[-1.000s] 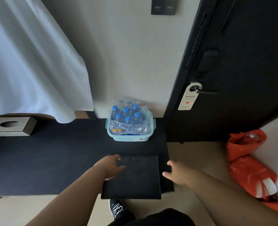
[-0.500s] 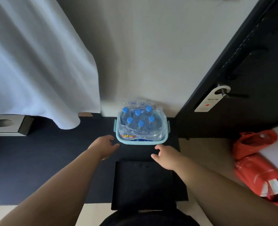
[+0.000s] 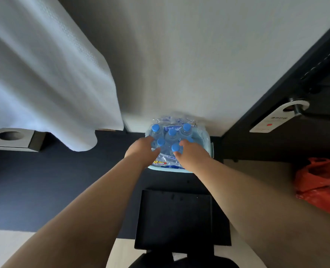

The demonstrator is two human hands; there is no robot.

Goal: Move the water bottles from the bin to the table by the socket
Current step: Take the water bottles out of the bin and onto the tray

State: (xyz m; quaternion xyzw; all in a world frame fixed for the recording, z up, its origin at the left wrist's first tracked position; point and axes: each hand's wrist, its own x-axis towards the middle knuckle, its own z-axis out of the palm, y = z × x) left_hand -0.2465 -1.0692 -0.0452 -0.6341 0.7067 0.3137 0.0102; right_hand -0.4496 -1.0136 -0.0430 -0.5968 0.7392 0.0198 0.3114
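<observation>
A shrink-wrapped pack of clear water bottles (image 3: pixel 172 134) with blue caps stands in a light blue plastic bin (image 3: pixel 206 140) on a dark mat by the wall. My left hand (image 3: pixel 141 150) rests on the pack's left side, fingers curled against the wrap. On the pack's right front lies my right hand (image 3: pixel 194 154), its fingers reaching a blue cap. Both hands touch the pack, but a firm grip does not show.
A black tray (image 3: pixel 174 215) lies on the floor in front of the bin. A white cloth (image 3: pixel 44 74) hangs at left over a grey tissue box (image 3: pixel 13 139). A dark door (image 3: pixel 295 105) with a hanger tag stands right, and an orange bag (image 3: pixel 322 182) lies below it.
Both hands have moved forward from beside the black tray onto the pack of bottles in the bin. The view has tilted down and closer.
</observation>
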